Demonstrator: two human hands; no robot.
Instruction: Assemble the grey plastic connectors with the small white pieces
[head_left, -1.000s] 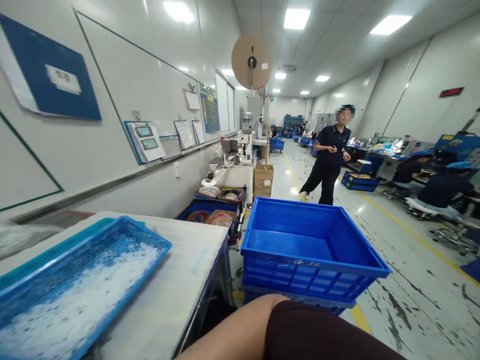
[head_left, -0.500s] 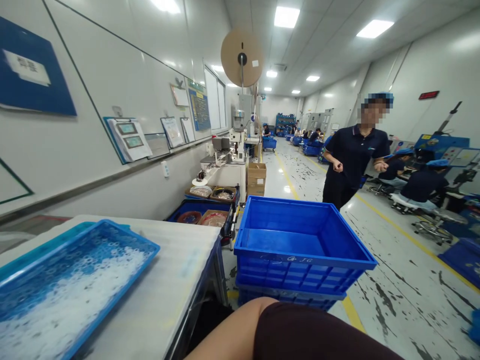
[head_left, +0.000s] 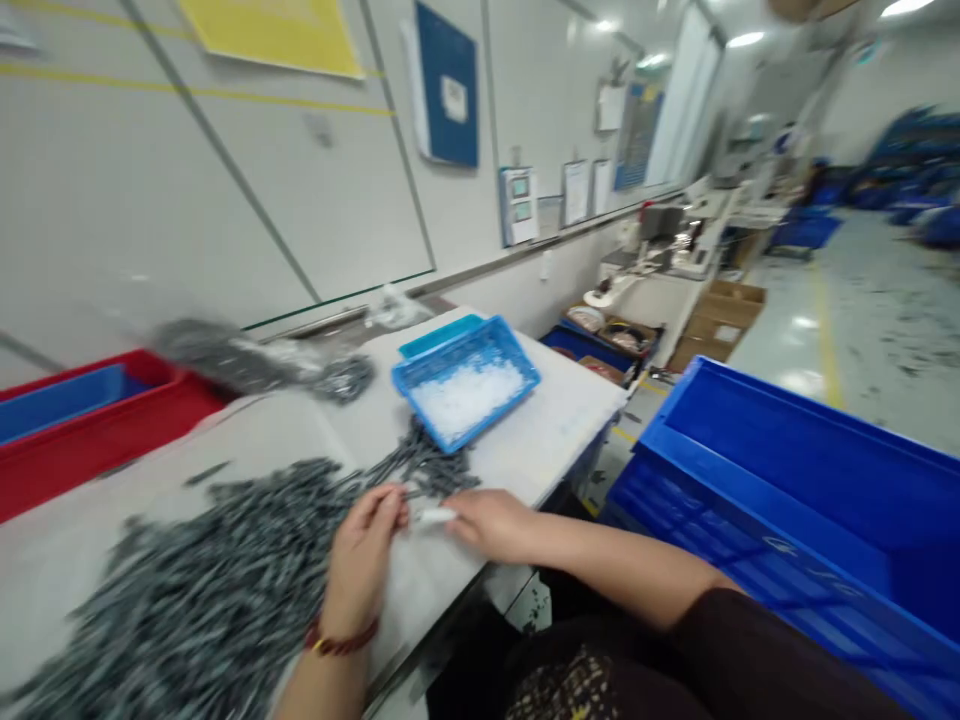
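Right-hand fingers (head_left: 459, 512) grip a small white piece (head_left: 433, 516) near the table's (head_left: 544, 445) front edge, while left-hand fingers (head_left: 390, 505) curl closed just beside it, their hold too blurred to read. A red bracelet (head_left: 341, 640) circles the left wrist. Dark grey strands (head_left: 187, 610) lie heaped across the table around both hands. Toward the far corner sits a blue tray (head_left: 495, 345) of white bits (head_left: 465, 395). A red bin (head_left: 97, 475) stands past the left edge, a blue crate (head_left: 750, 415) to the right, and machinery (head_left: 667, 225) lines the wall beyond.
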